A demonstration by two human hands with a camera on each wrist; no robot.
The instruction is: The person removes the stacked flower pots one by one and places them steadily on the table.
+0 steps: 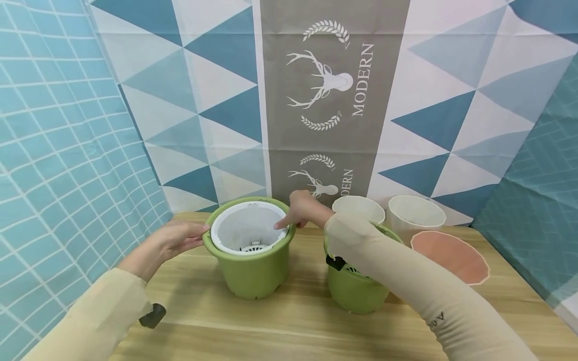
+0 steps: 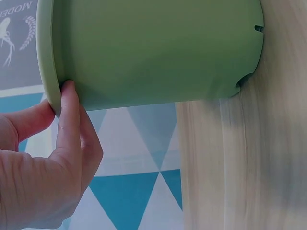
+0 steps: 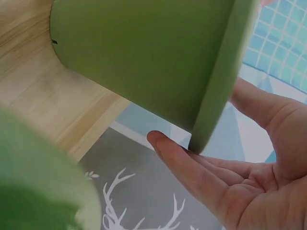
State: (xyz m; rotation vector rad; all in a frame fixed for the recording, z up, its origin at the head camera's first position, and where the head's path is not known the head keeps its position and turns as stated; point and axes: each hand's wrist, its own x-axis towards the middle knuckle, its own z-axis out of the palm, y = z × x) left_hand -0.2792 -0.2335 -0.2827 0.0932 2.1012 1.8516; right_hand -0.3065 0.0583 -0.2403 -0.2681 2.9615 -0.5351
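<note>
A green flowerpot [image 1: 253,278] with a wide rim stands upright on the wooden table. Inside it sits a white inner pot [image 1: 246,225] with a slotted bottom. At the pot's left edge, my left hand [image 1: 178,238] pinches the green rim; the left wrist view shows the thumb and fingers [image 2: 69,120] on either side of it. My right hand [image 1: 303,208] holds the opposite side of the rim, its thumb over the white inner pot's edge. Seen from the right wrist, the fingers [image 3: 192,177] reach under the rim of the green flowerpot [image 3: 139,52].
Partly behind my right sleeve stands a second green pot [image 1: 356,296] with a slotted piece inside. Farther right are two white pots [image 1: 358,208] and an orange pot [image 1: 451,258]. Patterned sheets hang behind the table [image 1: 271,336] and along both sides.
</note>
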